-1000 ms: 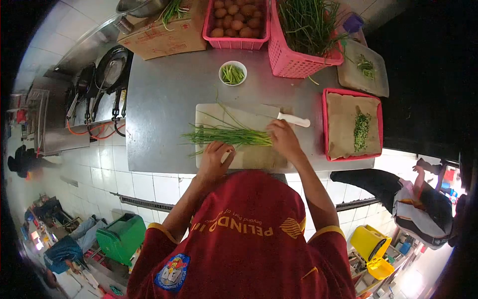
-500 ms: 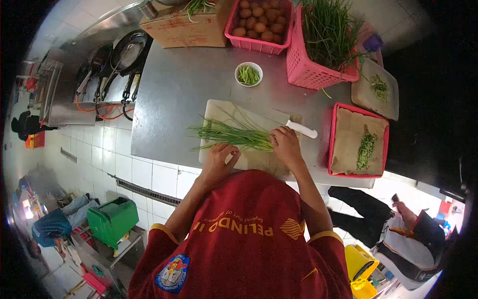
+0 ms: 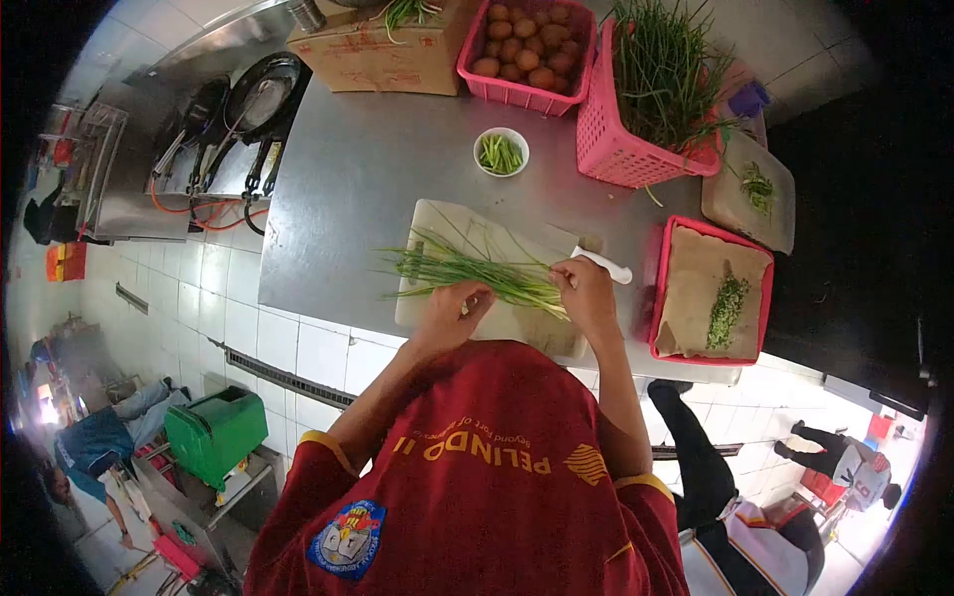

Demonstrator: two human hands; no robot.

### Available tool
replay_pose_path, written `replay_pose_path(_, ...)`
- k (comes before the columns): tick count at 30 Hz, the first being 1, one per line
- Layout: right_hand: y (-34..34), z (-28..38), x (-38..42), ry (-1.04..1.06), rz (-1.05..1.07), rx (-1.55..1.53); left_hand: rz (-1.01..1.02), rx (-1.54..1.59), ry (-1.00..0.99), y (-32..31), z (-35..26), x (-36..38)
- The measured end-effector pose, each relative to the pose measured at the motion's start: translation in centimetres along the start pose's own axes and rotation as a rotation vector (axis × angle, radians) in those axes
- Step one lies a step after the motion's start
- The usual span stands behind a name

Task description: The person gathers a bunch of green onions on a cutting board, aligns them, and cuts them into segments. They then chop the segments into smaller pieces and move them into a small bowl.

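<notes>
A loose bunch of thin spring onions (image 3: 467, 270) lies across the white cutting board (image 3: 437, 217), green tips to the left and pale ends to the right. My left hand (image 3: 457, 306) rests on the near side of the bunch with curled fingers closed on its middle. At the right end, my right hand (image 3: 586, 290) pinches a spring onion stalk between thumb and fingers. Just beyond that hand is a knife with a white handle (image 3: 608, 266), its blade partly out of sight. A white bowl (image 3: 502, 152) of cut green pieces stands behind the board.
Along the back are a cardboard box (image 3: 388, 55), a pink basket of eggs (image 3: 527, 50) and a taller pink basket (image 3: 621, 149) full of greens. To the right, a lined red tray (image 3: 686, 288) holds chopped greens. Other people (image 3: 755, 536) are on the floor side.
My left hand has moved right along the bunch, and my right hand has shifted slightly right. The pale ends now fan out below my right hand. A person at lower right has moved.
</notes>
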State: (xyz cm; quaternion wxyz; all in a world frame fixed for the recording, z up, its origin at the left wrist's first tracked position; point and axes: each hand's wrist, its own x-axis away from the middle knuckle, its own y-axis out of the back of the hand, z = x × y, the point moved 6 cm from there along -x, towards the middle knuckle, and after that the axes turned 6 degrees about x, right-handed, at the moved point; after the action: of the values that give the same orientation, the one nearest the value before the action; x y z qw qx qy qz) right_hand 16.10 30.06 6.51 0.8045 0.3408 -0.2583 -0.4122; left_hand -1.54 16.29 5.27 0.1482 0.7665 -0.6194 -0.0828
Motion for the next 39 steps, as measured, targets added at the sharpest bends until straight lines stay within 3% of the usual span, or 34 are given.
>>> replay_pose_path(2, -1.2, -0.6, -0.4, 0.016, 0.047, -0.001, -0.001, 0.016, 0.033, 0.0, 1.0, 0.0)
replay_pose_path(6, -3.3, -1.4, -0.2, 0.215, 0.002, 0.181, 0.057, -0.278, -0.152, -0.3, 1.1, -1.0)
replay_pose_path(8, -3.8, -1.7, -0.2, 0.213, 0.014, 0.236, 0.068, -0.438, -0.208, -0.5, 0.3, -2.0)
replay_pose_path(11, -5.1, -3.0, -0.3, 0.198, 0.004, 0.241, 0.039, -0.435, -0.393, -1.3, -1.5, -4.1)
replay_pose_path(14, -5.3, -3.4, -0.7, 0.138, 0.017, 0.214, 0.224, -0.573, -0.559, -4.1, 0.8, -5.9)
replay_pose_path(17, -5.2, -3.6, -0.9, 0.126, 0.011, 0.194, 0.414, -0.68, -0.394, -5.6, 2.5, -6.7)
replay_pose_path(23, -4.3, -3.5, -1.0, 0.096, 0.029, 0.088, 0.273, -0.787, -0.396, -4.7, 2.6, -7.5)
replay_pose_path(26, -4.9, -3.7, -1.0, 0.136, 0.065, 0.139, 0.356, -0.843, -0.34, -4.4, 3.6, -8.3)
replay_pose_path(33, -6.2, -4.6, -0.9, 0.127, 0.084, 0.101, 0.327, -0.887, -0.385, -2.2, 3.6, -8.5)
replay_pose_path(35, -6.7, -4.6, -0.9, 0.177, 0.102, 0.253, 0.262, -0.749, -0.4, -1.5, 3.1, -8.3)
replay_pose_path(39, -6.9, -3.4, -0.7, 0.301, 0.082, 0.46, 0.327, -0.639, -0.605, -2.5, 1.1, -5.5)
